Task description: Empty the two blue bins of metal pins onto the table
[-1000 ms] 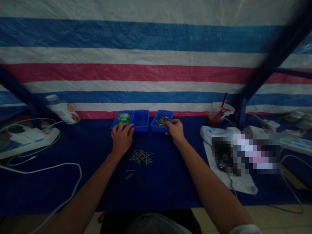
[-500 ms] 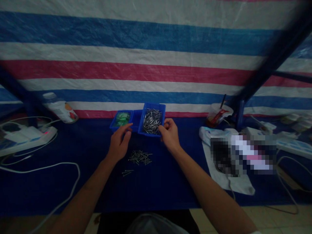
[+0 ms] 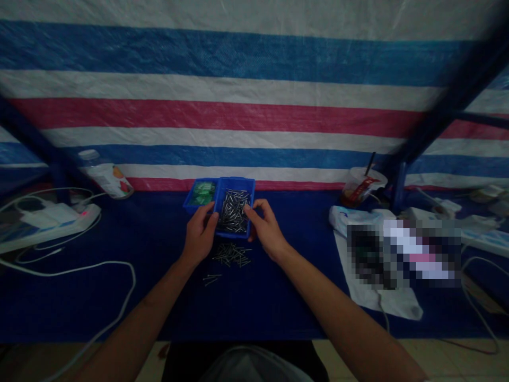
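Against the striped tarpaulin [image 3: 254, 114], on the blue-covered table [image 3: 79, 313], we find our left hand [image 3: 200, 237] and right hand [image 3: 265, 229] with fingers curled around the tilted pin tray [image 3: 234, 209], directly above the loose pins [image 3: 230, 254], evidently steadying it.

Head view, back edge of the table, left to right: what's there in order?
White power strip → bottle lying on its side → blue tray with green parts → blue tray of metal pins, held by left hand and right hand → lidded drink cup with straw.
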The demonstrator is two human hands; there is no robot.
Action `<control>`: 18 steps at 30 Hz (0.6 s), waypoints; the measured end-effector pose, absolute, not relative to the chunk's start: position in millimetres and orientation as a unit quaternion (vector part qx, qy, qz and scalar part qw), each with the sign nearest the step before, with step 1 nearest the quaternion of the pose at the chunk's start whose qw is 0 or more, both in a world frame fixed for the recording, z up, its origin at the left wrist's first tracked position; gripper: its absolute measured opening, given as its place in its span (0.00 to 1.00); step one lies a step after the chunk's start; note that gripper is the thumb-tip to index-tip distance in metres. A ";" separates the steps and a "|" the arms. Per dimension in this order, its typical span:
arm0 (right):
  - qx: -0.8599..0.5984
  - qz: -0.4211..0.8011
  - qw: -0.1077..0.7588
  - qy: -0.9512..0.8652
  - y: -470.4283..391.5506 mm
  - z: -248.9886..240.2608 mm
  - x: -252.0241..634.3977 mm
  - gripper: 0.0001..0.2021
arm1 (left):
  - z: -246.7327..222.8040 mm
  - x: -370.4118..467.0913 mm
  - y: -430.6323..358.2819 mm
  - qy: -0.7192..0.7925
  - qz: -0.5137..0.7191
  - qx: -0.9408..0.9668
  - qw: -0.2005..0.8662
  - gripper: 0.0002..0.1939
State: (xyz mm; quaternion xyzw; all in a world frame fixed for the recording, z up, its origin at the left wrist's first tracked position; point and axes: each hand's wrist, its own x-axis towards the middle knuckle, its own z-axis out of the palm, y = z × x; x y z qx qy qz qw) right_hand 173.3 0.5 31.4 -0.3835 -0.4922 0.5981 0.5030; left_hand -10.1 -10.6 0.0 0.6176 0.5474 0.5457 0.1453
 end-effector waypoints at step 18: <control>-0.462 0.481 0.625 -0.407 18.3 13.6 178.0 0.33 | -2.1 5.6 -18.5 0.482 0.468 0.707 0.223 0.25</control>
